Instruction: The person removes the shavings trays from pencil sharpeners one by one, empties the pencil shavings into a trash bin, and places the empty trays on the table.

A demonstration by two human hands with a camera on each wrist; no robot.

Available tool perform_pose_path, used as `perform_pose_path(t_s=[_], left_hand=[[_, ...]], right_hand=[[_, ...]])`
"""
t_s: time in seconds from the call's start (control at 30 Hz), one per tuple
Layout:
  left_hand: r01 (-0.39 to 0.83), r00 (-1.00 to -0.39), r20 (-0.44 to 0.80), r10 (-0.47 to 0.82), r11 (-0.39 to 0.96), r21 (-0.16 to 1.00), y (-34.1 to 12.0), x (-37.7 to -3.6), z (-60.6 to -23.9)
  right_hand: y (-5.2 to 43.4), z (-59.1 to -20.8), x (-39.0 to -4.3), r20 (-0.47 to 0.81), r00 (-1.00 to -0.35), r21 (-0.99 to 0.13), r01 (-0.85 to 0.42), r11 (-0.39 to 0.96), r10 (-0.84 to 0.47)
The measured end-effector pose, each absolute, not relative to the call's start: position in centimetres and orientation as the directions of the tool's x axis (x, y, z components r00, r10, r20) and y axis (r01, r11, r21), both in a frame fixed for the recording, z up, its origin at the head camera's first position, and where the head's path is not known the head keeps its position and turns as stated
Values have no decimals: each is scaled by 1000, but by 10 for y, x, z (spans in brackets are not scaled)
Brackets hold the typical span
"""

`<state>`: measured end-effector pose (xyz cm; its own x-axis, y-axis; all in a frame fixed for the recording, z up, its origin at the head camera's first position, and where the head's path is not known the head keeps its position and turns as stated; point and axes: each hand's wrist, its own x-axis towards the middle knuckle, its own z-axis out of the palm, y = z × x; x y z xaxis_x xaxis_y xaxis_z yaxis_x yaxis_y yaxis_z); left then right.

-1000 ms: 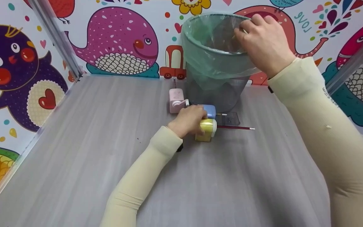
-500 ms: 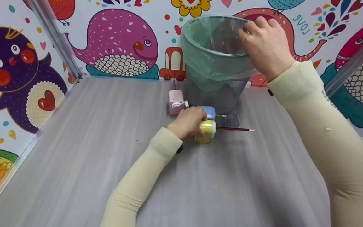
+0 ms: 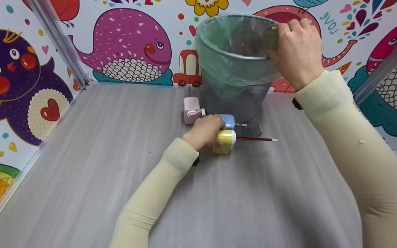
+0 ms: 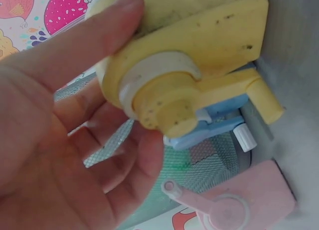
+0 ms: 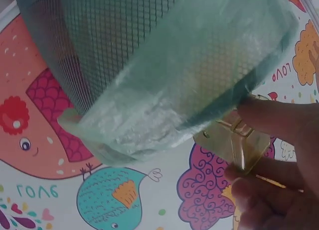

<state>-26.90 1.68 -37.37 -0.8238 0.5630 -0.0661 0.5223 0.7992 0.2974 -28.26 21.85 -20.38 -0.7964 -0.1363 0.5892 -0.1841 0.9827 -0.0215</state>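
Note:
My left hand [image 3: 205,132] grips a yellow crank pencil sharpener [image 3: 225,139] standing on the table, thumb over its top in the left wrist view. A red pencil [image 3: 257,139] sticks out of its right side. Over the right rim of the lined bin [image 3: 236,100], my right hand [image 3: 299,51] pinches a clear, yellow-tinted shavings drawer [image 5: 237,145] between thumb and fingers. In the right wrist view the drawer is tilted, right beside the green bag [image 5: 149,125]. What is inside the drawer does not show.
Behind the yellow sharpener stands a blue sharpener [image 3: 228,121] with a pencil [image 3: 241,124] in it. A pink sharpener [image 3: 191,109] stands left of the bin. A smoky clear tray [image 3: 252,128] lies near the bin's foot. Printed panels close off the table's back and sides.
My right hand has turned and shifted slightly right, so the drawer now shows broadside over the bin's rim. My left hand and the yellow sharpener stay put.

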Motion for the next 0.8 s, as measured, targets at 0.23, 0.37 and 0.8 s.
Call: perform_pose_path(t_s=[0.23, 0.37, 0.8], left_hand=[[513, -827, -69, 558, 800, 310, 17, -269, -374], [508, -830, -74, 553, 803, 310, 17, -268, -373], [530, -827, -48, 561, 804, 271, 17, -268, -374]], right_hand=[[220, -207, -275, 552, -833, -243, -141, 960, 17], [223, -209, -274, 544, -838, -286, -151, 946, 31], [228, -216, -276, 544, -835, -348, -130, 928, 87]])
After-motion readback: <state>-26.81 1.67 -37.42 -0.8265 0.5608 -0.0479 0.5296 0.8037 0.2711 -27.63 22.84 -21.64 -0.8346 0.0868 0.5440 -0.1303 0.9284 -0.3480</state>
